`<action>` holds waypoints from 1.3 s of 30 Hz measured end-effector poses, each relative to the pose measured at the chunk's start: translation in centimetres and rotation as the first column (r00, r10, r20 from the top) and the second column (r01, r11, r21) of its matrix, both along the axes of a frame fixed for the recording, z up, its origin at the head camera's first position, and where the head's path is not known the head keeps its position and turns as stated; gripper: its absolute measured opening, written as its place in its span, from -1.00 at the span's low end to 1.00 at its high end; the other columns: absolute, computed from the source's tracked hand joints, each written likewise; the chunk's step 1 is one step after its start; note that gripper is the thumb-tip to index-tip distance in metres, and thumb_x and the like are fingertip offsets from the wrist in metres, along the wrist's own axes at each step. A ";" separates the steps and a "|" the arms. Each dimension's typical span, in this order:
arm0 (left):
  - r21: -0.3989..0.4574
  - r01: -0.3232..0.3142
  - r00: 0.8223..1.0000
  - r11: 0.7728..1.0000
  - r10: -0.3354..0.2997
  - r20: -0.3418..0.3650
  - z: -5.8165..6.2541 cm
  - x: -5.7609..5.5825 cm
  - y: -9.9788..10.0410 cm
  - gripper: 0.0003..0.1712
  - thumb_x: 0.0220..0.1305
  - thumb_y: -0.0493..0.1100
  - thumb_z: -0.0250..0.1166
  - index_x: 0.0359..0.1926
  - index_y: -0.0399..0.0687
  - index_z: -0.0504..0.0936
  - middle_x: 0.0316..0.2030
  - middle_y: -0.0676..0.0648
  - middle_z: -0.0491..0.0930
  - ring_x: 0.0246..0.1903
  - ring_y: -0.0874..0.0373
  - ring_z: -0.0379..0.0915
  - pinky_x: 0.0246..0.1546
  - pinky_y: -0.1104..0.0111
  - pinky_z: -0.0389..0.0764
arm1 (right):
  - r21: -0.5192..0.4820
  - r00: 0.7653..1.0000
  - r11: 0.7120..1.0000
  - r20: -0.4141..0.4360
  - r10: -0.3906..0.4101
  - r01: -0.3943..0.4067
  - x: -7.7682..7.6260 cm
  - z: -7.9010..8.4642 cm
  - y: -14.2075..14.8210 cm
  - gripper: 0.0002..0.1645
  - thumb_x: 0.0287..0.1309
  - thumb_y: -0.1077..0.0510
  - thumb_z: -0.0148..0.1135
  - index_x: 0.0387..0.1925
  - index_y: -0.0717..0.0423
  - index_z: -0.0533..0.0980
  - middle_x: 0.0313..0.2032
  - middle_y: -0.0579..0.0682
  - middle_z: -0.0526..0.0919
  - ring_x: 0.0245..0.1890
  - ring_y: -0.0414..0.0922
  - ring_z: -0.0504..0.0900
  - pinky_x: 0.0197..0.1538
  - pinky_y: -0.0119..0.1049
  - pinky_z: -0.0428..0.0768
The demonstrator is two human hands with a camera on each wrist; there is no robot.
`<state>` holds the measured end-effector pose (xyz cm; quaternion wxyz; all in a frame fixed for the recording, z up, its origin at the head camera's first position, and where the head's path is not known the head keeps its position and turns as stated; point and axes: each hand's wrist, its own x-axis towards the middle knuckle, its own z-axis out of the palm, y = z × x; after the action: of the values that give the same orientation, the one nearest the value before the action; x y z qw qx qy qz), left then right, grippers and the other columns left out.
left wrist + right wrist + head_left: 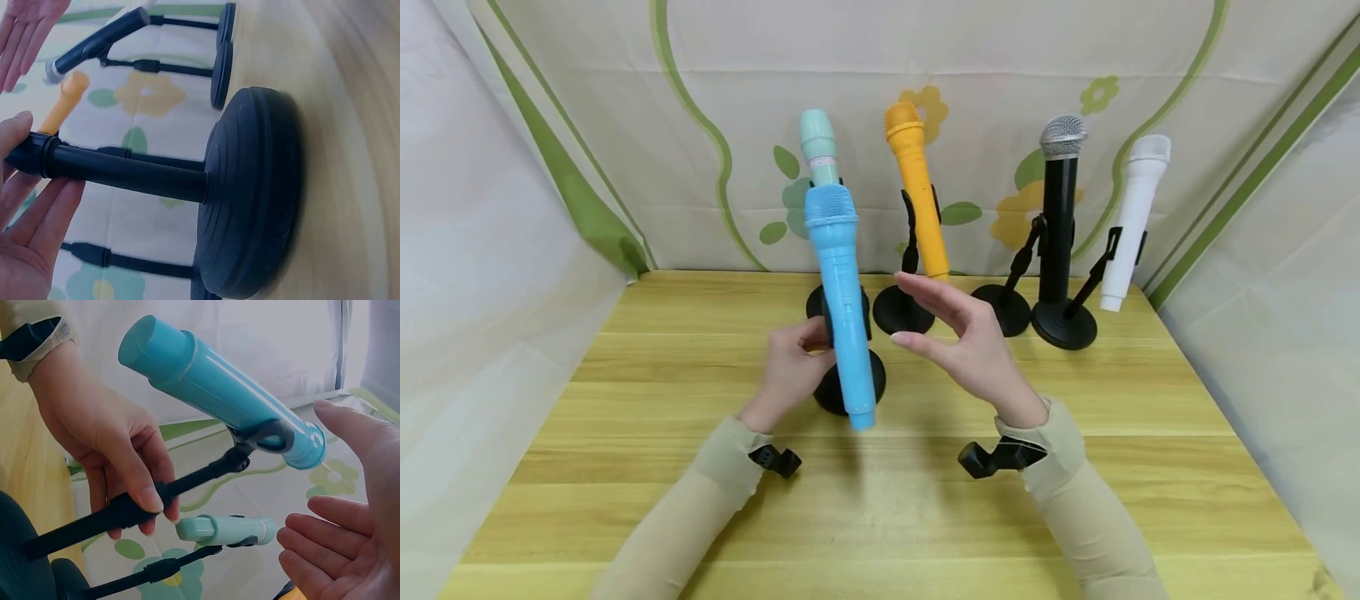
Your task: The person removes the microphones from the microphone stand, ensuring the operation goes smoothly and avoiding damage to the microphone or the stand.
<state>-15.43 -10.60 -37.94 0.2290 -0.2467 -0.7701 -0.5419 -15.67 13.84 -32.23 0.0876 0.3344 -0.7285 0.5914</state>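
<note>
Left curtain flanks the desk on its left edge; broad stretch of wood from that edge to the left hand. Left grip is closed round the stem of the front stand, thumb on the collar below its clamp. Mint microphone just behind, own stand near the back edge, so depth is tight there. Blue microphone sits tilted in the front stand's clamp, head up and rearward, tail toward the near side; can't tell if that stand's base touches the desk. Room on the wood in front of it, between the wrists. Yellow microphone next, stand also near the back edge. Right hand has its grip spread wide, holding nothing, gap to the blue one. Black microphone, then white microphone, bases crowded together; white is nearest the right edge
</note>
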 end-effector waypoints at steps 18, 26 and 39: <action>0.047 0.157 0.982 0.987 -0.161 0.099 -3.2 -2.4 4.6 -0.70 0.18 -0.48 0.46 -0.04 -0.35 0.71 -0.13 -0.22 0.73 -0.25 -0.02 0.74 -0.21 0.28 0.74 | -0.057 0.998 0.998 0.060 -0.033 0.037 0.7 -0.3 0.6 -0.20 0.25 -0.12 0.45 0.33 0.28 0.47 0.23 0.10 0.58 0.19 0.02 0.58 0.29 -0.06 0.50; 0.065 0.200 0.971 0.978 -0.207 0.123 -3.1 -3.9 5.4 -0.74 0.22 -0.36 0.49 -0.05 -0.23 0.73 -0.19 -0.08 0.74 -0.26 0.13 0.71 -0.18 0.30 0.73 | -0.078 0.982 0.991 0.165 -0.094 0.108 -0.4 0.3 0.6 -0.37 0.29 0.10 0.43 0.28 0.30 0.50 0.07 0.15 0.66 0.04 0.03 0.65 0.14 -0.18 0.62; 0.011 0.188 0.975 0.982 -0.188 0.122 -2.2 -4.8 5.7 -0.74 0.12 -0.37 0.56 -0.14 -0.25 0.75 -0.25 -0.08 0.75 -0.25 0.14 0.71 -0.13 0.31 0.71 | -0.105 0.942 0.986 0.323 -0.093 0.133 -2.7 1.6 0.7 -0.32 0.23 0.07 0.47 0.33 0.17 0.49 0.05 0.15 0.66 0.03 0.05 0.63 0.12 -0.19 0.59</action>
<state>-20.20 -4.92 -40.19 0.1289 -0.2845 -0.7562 -0.5750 -18.34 14.55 -30.63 0.0240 0.1862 -0.7127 0.6759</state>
